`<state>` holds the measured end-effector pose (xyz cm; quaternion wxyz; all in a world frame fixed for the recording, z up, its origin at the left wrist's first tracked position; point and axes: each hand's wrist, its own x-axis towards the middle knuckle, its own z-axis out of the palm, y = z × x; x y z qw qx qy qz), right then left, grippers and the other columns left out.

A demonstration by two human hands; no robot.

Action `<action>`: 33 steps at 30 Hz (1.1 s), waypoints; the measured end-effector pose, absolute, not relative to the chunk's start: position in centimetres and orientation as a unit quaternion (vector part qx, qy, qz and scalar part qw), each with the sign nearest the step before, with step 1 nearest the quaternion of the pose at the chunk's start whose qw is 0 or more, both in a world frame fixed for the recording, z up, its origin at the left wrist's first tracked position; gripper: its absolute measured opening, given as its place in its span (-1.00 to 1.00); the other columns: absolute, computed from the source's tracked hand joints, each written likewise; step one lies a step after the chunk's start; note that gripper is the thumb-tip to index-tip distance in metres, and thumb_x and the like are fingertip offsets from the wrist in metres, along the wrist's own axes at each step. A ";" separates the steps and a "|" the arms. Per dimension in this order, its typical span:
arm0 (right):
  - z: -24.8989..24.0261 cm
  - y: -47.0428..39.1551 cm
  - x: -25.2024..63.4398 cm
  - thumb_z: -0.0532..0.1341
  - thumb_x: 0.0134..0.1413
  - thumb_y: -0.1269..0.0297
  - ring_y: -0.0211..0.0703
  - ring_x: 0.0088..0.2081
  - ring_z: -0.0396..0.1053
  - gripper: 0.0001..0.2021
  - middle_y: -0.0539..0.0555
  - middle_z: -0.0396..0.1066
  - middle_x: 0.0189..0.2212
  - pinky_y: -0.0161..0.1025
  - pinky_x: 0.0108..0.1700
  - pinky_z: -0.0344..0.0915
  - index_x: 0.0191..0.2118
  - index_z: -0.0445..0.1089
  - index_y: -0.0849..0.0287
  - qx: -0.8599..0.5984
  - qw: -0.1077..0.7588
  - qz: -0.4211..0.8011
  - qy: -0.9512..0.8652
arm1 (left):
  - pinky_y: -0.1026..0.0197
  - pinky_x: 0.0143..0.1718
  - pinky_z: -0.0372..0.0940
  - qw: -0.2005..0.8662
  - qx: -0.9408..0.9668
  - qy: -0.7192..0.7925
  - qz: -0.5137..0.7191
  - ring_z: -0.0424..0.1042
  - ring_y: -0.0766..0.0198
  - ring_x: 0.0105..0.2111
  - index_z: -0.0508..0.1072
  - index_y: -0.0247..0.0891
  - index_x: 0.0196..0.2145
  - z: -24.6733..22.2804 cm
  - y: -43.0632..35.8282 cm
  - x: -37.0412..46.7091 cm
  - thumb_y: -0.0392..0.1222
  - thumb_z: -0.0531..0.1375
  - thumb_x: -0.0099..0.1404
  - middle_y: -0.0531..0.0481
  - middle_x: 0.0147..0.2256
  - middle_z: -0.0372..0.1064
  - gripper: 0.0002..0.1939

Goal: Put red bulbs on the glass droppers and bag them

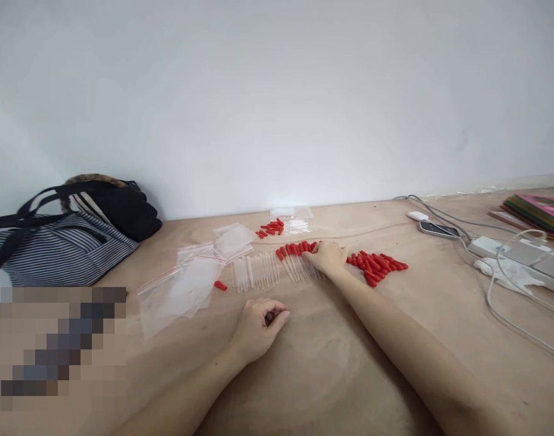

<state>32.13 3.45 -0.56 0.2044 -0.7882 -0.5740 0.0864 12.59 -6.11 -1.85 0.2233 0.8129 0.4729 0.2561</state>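
My right hand [326,257] reaches over the row of clear droppers with red bulbs [292,249], its fingertips down at the row's right end; what they hold, if anything, is hidden. My left hand [260,327] rests on the table nearer to me, fingers curled towards the thumb, with no object visible in it. Bare clear tubes [256,272] lie side by side left of the red-topped row. A pile of red bulbs [376,266] lies right of my right hand. One loose red bulb [220,285] is beside the tubes, and smaller red pieces [271,227] lie farther back.
Clear zip bags [186,290] spread over the table [340,375] on the left. A striped bag [72,248] stands at the far left. On the right are a phone-like device [439,229], a power strip [522,254], white cables and stacked coloured sheets [537,213].
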 end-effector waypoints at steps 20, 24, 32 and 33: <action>-0.1 -4.3 43.7 0.13 -0.15 0.01 -0.03 -0.29 0.28 -0.73 0.05 0.41 -0.46 -0.14 -0.26 0.00 -0.55 0.42 0.08 -0.790 0.159 -0.003 -0.592 | 0.23 -0.38 0.15 0.187 0.817 0.503 0.212 0.29 0.34 -0.56 0.30 -0.25 -0.63 -1.2 -6.3 12.9 -0.13 0.12 0.11 0.12 -0.63 0.30 -0.77; 0.2 -5.2 42.9 0.19 -0.24 0.06 -0.02 -0.31 0.28 -0.79 0.05 0.39 -0.49 -0.15 -0.29 -0.01 -0.59 0.39 0.09 -0.783 0.121 -0.007 -0.610 | 0.24 -0.40 0.16 0.206 0.810 0.504 0.217 0.29 0.34 -0.54 0.31 -0.25 -0.57 -1.2 -6.5 12.9 -0.13 0.13 0.10 0.11 -0.61 0.31 -0.83; -0.6 -5.1 43.0 0.15 -0.16 0.11 -0.02 -0.32 0.30 -0.82 0.07 0.41 -0.44 -0.18 -0.34 -0.01 -0.50 0.45 0.05 -0.779 0.116 -0.008 -0.616 | 0.27 -0.43 0.20 0.145 0.801 0.526 0.247 0.33 0.30 -0.48 0.35 -0.23 -0.48 -0.7 -4.8 11.2 -0.15 0.05 0.16 0.04 -0.50 0.35 -0.84; -0.6 -5.1 43.1 0.14 -0.16 0.13 -0.02 -0.32 0.30 -0.82 0.07 0.41 -0.44 -0.19 -0.35 -0.01 -0.50 0.45 0.05 -0.778 0.119 -0.011 -0.616 | 0.24 -0.38 0.20 0.098 0.796 0.546 0.242 0.35 0.26 -0.42 0.36 -0.23 -0.47 -0.4 -4.0 10.6 -0.15 0.05 0.16 0.01 -0.46 0.36 -0.84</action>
